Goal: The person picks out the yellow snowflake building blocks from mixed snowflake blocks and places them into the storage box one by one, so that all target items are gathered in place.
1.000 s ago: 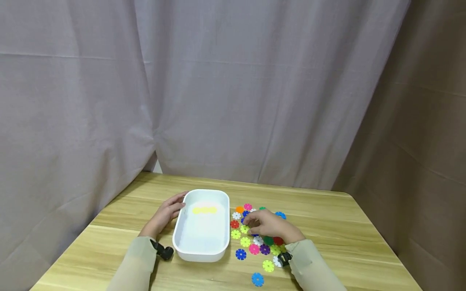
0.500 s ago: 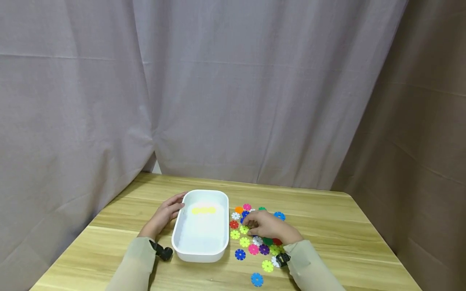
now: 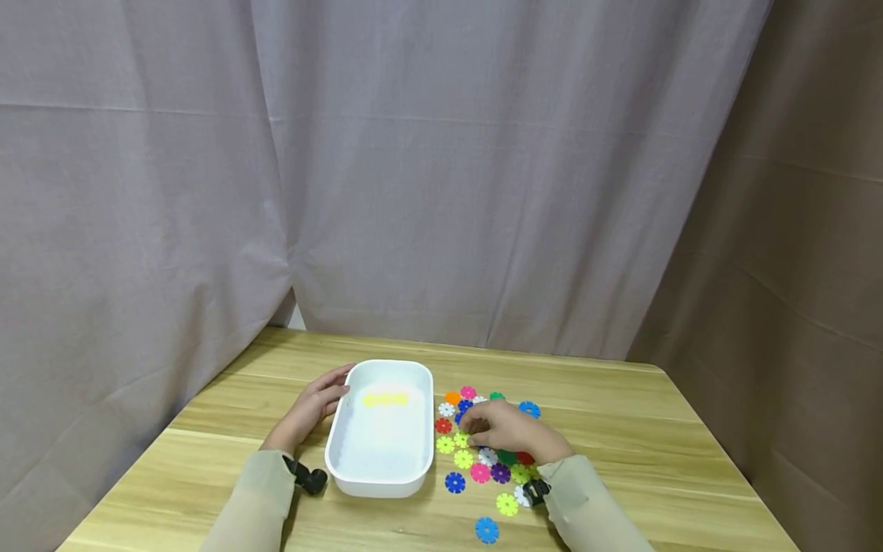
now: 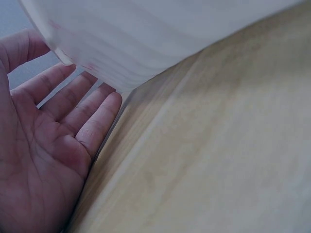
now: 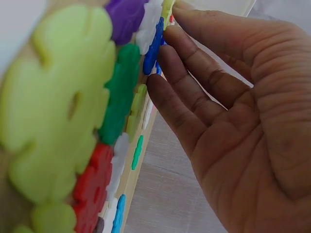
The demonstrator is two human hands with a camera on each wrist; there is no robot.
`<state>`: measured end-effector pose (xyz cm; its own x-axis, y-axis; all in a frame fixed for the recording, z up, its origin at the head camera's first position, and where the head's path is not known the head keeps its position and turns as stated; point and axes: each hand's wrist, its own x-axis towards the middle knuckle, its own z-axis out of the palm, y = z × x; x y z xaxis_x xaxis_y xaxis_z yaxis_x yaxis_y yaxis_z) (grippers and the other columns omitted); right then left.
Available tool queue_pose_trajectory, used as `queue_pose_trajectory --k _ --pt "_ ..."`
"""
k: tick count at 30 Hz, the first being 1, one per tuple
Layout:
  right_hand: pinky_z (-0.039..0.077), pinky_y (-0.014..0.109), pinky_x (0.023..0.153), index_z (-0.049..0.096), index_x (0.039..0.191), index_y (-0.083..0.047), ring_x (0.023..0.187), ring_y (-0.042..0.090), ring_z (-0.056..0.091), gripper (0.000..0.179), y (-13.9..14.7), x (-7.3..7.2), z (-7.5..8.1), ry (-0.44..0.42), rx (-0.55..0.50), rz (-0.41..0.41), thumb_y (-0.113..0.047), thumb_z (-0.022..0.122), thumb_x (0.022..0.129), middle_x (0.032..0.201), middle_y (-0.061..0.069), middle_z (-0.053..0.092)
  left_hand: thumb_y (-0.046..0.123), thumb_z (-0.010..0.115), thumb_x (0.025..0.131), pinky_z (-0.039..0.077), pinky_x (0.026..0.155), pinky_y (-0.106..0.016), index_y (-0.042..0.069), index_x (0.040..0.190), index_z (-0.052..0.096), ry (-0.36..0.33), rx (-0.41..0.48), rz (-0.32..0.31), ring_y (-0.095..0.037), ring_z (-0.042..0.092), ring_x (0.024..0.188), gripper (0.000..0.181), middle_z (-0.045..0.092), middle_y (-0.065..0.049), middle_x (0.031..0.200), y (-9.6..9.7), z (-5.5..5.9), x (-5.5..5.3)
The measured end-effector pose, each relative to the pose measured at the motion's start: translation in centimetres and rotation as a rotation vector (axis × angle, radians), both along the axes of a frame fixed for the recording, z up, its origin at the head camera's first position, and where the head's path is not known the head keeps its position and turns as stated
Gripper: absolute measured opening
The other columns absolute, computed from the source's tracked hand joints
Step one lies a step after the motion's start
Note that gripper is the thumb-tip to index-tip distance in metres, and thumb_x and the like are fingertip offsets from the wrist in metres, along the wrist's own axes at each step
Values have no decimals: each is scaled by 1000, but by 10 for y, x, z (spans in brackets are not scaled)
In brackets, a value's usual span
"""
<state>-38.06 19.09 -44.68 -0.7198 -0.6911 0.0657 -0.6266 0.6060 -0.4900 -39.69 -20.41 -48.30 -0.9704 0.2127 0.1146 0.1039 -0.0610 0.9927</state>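
Note:
In the head view, my left hand (image 3: pixel 319 400) rests against the left side of a white plastic box (image 3: pixel 381 487). The left wrist view shows its fingers nearly straight, fingertips at the box's outer wall (image 4: pixel 131 43) and the thumb by the rim. Three yellow snowflake discs (image 3: pixel 386 399) lie in a row inside. To the right, my right hand (image 3: pixel 507 427) bends low over a spread of colourful snowflake discs. Its thumb and index finger pinch a yellow snowflake disc (image 3: pixel 461 439) at the pile's left part. The other fingertips sit close to a blue disc (image 5: pixel 154 46) in the right wrist view.
Pink (image 3: pixel 480 473), purple (image 3: pixel 500 473), white, green and red discs lie around the right hand. A light blue disc (image 3: pixel 487 530) is apart near the front. The wooden table (image 3: pixel 690 491) ends at a grey curtain (image 3: pixel 441 192) behind.
The yellow disc at my right thumb and index finger has shifted slightly toward me. My left hand and the box have stayed in place.

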Motion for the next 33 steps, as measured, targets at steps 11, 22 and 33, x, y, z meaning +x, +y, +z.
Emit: queue_pose_trajectory --k 11,22,33 --pt "56 30 86 73 114 -13 100 15 63 27 -3 2 -2 43 63 -7 -23 79 89 110 -3 66 15 55 101 51 102 -34 9 153 43 4 -7 -6 -35 51 133 53 46 -21 150 0 -1 -1" --pt "55 28 84 72 111 -16 96 11 61 26 -4 0 -6 58 95 -49 -25 79 88 106 -6 64 16 55 101 52 101 -34 10 153 43 6 -8 -9 -35 51 132 53 46 -21 150 -1 -1 -1" --pt "54 25 74 61 104 -18 84 7 59 23 -4 1 -3 15 40 -42 -16 78 89 95 -6 63 16 53 103 51 101 -33 10 153 42 3 -19 -13 -36 50 133 52 45 -21 150 -1 -1 -1"
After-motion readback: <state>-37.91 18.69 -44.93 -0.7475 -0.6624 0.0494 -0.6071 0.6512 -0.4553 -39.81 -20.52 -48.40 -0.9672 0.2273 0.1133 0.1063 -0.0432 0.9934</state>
